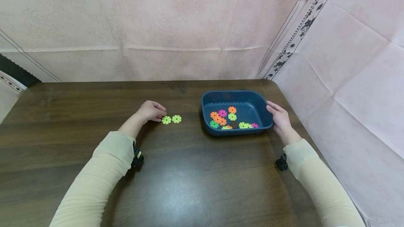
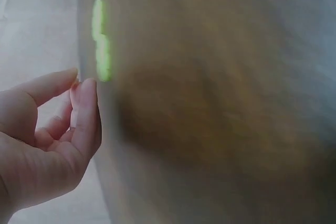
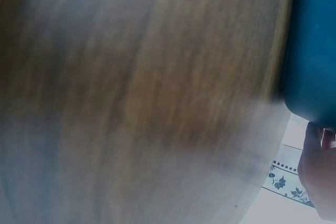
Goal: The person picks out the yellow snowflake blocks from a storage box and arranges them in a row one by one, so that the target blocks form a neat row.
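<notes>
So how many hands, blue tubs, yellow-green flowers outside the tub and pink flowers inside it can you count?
Hands: 2, a left hand and a right hand
Blue tub: 1
Yellow-green flowers outside the tub: 2
Pink flowers inside the tub: 2
Total: 7

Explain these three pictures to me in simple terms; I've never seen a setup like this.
There is no robot here, just a person's two bare hands. The wide picture comes from a camera worn on the head; the two blurrier ones come from wrist cameras, one per arm. On the brown table stands a blue tray holding colourful flower-shaped discs. Two yellow-green discs lie side by side outside it. The right hand holds the tray's edge. The left hand is beside those two; whether it pinches anything is unclear.
</notes>
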Action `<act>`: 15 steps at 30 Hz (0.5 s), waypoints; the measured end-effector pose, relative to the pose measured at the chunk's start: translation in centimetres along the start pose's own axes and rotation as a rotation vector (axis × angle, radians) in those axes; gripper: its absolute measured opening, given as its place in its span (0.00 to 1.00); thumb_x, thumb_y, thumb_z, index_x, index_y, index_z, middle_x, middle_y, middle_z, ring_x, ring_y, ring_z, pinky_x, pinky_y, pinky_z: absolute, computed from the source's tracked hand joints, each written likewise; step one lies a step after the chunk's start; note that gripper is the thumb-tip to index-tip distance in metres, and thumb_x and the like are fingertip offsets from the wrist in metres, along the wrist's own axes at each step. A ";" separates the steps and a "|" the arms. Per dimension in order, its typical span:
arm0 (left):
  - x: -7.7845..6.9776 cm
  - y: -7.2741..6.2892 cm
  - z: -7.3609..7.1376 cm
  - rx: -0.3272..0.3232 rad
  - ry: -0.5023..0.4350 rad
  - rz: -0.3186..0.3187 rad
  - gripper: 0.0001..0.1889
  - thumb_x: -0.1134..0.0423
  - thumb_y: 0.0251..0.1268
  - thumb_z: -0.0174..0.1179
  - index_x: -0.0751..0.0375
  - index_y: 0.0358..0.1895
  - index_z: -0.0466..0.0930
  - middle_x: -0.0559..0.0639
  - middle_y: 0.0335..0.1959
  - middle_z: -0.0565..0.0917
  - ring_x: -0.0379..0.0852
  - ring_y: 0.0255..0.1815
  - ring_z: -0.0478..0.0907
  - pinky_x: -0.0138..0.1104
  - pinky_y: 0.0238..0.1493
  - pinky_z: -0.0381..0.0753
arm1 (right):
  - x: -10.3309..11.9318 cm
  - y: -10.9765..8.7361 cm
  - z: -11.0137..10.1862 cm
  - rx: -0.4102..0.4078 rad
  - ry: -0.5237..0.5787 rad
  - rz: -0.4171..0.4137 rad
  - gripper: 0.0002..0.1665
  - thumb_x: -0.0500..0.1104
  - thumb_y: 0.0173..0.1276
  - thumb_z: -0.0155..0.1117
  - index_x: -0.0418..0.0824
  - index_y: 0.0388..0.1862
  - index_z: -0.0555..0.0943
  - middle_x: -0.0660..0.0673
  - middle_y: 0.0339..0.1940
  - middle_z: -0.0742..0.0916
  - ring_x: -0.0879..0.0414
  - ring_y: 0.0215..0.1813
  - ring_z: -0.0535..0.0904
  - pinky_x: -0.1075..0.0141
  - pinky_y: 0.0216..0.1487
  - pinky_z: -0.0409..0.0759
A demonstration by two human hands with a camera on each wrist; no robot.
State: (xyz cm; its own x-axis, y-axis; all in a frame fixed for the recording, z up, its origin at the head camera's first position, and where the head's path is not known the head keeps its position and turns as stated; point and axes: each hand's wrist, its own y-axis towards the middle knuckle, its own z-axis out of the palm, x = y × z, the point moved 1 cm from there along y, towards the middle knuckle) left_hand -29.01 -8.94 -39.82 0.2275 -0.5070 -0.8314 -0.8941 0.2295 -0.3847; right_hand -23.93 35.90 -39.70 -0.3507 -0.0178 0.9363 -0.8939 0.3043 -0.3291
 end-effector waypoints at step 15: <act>-10.3 1.5 5.8 0.106 -0.235 0.146 0.17 0.63 0.64 0.59 0.66 0.54 0.75 0.61 0.55 0.77 0.53 0.52 0.78 0.42 0.55 0.79 | 0.0 0.2 0.0 -0.007 -0.025 -0.015 0.31 0.49 0.72 0.50 0.44 0.72 0.60 0.46 0.76 0.59 0.52 0.76 0.52 0.58 0.75 0.54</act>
State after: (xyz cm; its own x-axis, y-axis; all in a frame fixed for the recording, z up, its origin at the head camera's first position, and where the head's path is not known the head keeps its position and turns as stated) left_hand -30.45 1.41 -34.12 0.1930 -0.2590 -0.9464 -0.8817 0.3775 -0.2831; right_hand -24.06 35.96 -39.80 -0.3441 -0.0458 0.9378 -0.8972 0.3105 -0.3140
